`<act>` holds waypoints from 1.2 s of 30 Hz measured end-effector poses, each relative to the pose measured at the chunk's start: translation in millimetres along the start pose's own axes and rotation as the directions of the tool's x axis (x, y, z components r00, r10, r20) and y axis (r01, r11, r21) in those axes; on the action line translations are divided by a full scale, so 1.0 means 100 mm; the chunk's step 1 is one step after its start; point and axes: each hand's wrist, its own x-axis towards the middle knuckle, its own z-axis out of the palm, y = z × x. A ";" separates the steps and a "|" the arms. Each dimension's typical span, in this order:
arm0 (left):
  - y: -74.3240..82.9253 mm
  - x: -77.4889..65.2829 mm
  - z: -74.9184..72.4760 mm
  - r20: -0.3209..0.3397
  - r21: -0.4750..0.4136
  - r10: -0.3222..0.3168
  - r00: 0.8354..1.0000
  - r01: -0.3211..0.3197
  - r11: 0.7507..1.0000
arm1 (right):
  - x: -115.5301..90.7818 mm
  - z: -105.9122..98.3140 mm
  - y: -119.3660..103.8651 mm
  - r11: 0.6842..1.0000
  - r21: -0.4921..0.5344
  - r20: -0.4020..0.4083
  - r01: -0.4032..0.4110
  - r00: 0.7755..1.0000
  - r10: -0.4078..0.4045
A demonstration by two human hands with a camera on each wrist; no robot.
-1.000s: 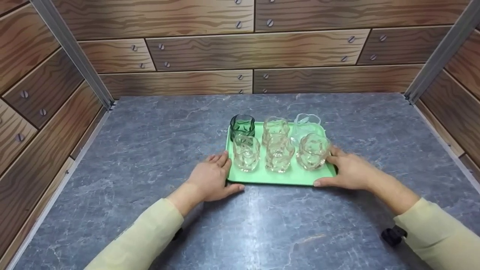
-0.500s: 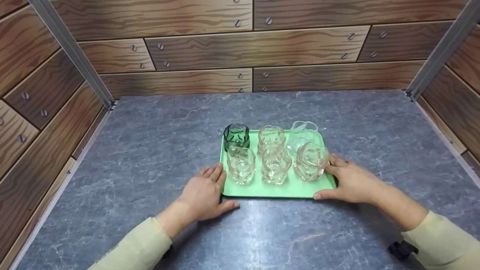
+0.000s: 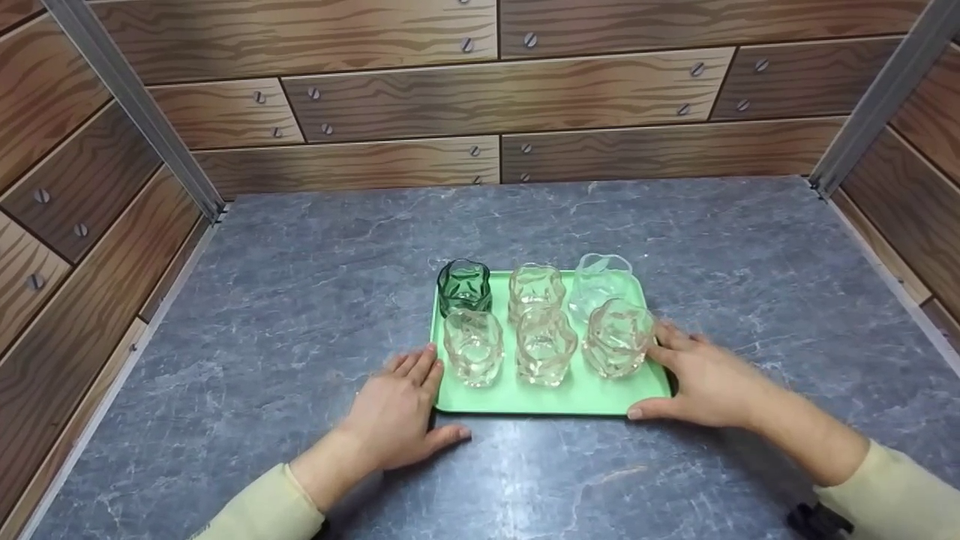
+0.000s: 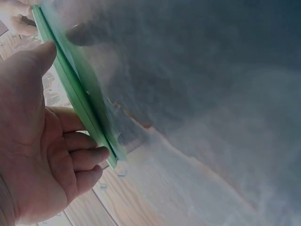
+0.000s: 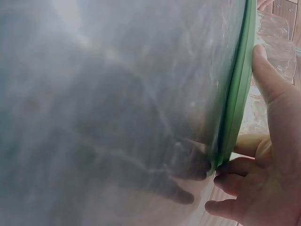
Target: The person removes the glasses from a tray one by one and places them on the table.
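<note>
Tray, green, rectangular point(image 3: 517, 401): placed at the middle of a grey marbled desk point(image 3: 322, 262), between the two hands. Six wavy-walled glasses are borne on it, arranged in two rows of three.

Far row: one dark green glass point(image 3: 463, 289) set at the left, one clear glass point(image 3: 536, 289) at the middle, one pale-tinted glass point(image 3: 600, 289) at the right. Near row: three clear glasses point(image 3: 545, 349); whether the rightmost is touched by the fingers beside it cannot be told.

Left hand point(image 3: 394, 412): grip wide, straight fingers laid against the tray's left edge, thumb spread out by the near corner.

Right hand point(image 3: 709, 379): grip occupied, the tray's near right corner held between thumb and fingers.

Surround: pale yellow sleeves point(image 3: 892, 487) worn on both arms; the desk is enclosed by wood-patterned walls point(image 3: 390, 105), with grey metal posts point(image 3: 874, 97) fitted at the far corners.
</note>
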 end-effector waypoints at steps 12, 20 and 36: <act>0.10 -0.16 0.00 -0.033 0.036 0.010 0.999 -0.009 0.999 | -0.11 0.01 -0.04 1.000 0.001 -0.012 0.031 0.999 -0.031; 0.09 -0.17 0.01 -0.041 -0.007 0.019 0.999 -0.019 1.000 | -0.12 -0.01 -0.03 0.999 0.029 -0.010 0.032 0.999 -0.031; -0.10 -0.03 -0.28 -0.270 -0.297 -0.143 0.952 0.059 0.953 | -0.09 0.01 -0.06 1.000 0.024 0.006 0.002 1.000 -0.002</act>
